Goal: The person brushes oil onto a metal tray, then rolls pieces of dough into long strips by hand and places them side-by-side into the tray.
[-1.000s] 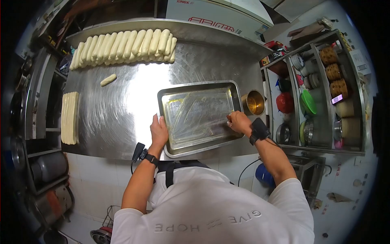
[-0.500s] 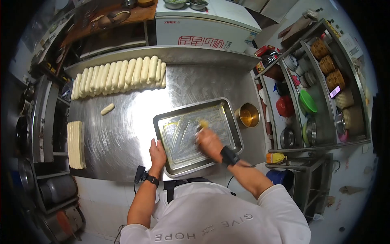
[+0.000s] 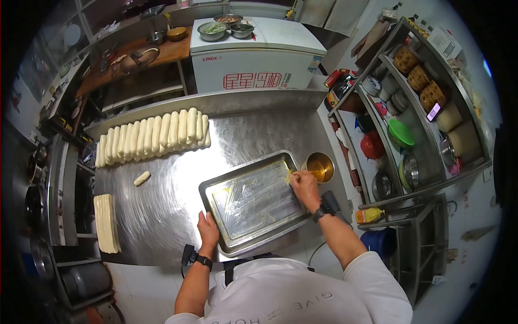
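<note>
A rectangular metal baking tray with an oily, shiny bottom lies at an angle on the steel table. My left hand grips the tray's near left rim. Over the tray's right end, my right hand is closed around a small brush with pale bristles; its handle is mostly hidden by my fingers. Just beyond that hand, to the right of the tray, stands a round metal pot holding amber, oil-like liquid.
Stacked dough sticks line the table's back left. A single short dough piece and a dough slab lie to the left. Shelving with bowls stands right; a white chest freezer is behind the table.
My right hand has moved the brush from the tray's middle to its right side, near the pot. My left hand stays at the rim. The camera view has tilted upward.
</note>
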`<state>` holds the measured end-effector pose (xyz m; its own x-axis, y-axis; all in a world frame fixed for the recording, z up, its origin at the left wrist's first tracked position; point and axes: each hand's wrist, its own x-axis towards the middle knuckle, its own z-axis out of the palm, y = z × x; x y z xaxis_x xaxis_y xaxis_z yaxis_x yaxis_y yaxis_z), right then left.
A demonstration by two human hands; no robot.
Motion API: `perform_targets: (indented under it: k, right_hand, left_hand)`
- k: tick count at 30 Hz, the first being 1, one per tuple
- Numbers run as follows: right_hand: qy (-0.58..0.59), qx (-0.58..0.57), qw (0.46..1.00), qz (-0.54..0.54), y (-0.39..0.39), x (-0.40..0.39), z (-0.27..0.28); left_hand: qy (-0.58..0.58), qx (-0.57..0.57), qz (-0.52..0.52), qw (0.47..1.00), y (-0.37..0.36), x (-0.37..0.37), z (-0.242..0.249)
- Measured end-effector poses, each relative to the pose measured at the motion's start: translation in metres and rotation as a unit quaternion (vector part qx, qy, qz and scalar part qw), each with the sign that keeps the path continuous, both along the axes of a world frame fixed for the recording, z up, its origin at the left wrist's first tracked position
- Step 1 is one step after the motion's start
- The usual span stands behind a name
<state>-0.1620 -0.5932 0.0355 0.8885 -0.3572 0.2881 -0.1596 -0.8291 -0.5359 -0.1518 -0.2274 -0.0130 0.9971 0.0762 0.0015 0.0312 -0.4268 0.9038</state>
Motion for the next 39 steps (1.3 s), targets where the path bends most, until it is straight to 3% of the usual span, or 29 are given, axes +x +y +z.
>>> perform_targets:
  k: [2,4,5,7,10,12,13,15,17,19,23,27,29,31,39]
  right_hand:
    - [-0.027,-0.045,0.996,0.071,0.030,0.009,-0.013]
    - [0.025,0.151,0.985,0.083,0.079,0.017,-0.037]
    - [0.007,0.039,0.984,0.174,0.106,0.017,-0.032]
    - [-0.052,0.103,0.960,0.255,0.163,0.015,-0.027]
    - [0.023,0.132,0.955,0.266,0.183,0.016,-0.014]
    - [0.129,0.363,0.911,0.144,0.152,0.014,-0.013]
    - [0.074,0.380,0.919,0.080,0.127,0.018,-0.019]
    - [0.005,0.370,0.929,-0.001,0.059,0.029,-0.051]
    - [0.020,0.287,0.956,-0.061,0.019,0.020,-0.015]
    - [-0.041,0.082,0.991,-0.100,0.014,0.018,-0.013]
    - [-0.164,0.076,0.981,0.075,0.054,0.018,-0.003]
    - [-0.146,0.086,0.981,0.094,0.052,0.037,-0.020]
    - [-0.131,-0.034,0.990,0.043,0.030,0.035,-0.022]
    - [-0.140,0.008,0.990,0.027,0.020,0.025,-0.015]
    - [-0.033,-0.078,0.996,-0.002,0.044,-0.052,-0.006]
  left_hand:
    - [-0.014,0.004,0.002,1.000,-0.001,0.000,-0.002]
    - [-0.027,0.021,0.018,0.999,-0.001,-0.002,-0.006]
    - [-0.037,0.025,0.017,0.999,0.000,-0.002,-0.009]
    - [-0.001,0.018,0.005,1.000,0.002,-0.001,-0.009]
    - [0.010,0.017,0.004,1.000,0.003,-0.001,-0.011]
    - [-0.012,-0.002,0.008,1.000,0.001,-0.002,-0.007]
    - [-0.015,-0.019,0.010,1.000,0.001,-0.002,-0.008]
    - [-0.015,-0.011,0.006,1.000,0.002,0.001,-0.013]
    - [-0.005,0.003,-0.003,1.000,0.004,0.001,-0.026]
    - [-0.051,0.021,0.009,0.998,0.005,-0.001,-0.037]
    - [-0.048,0.041,0.024,0.998,0.000,-0.001,-0.022]
    - [-0.022,0.013,0.007,1.000,0.003,0.001,-0.024]
    - [-0.027,-0.003,0.013,1.000,0.001,0.001,-0.024]
    - [-0.027,0.007,0.017,0.999,0.000,0.000,-0.021]
    - [-0.018,0.013,-0.004,1.000,0.002,0.003,-0.018]
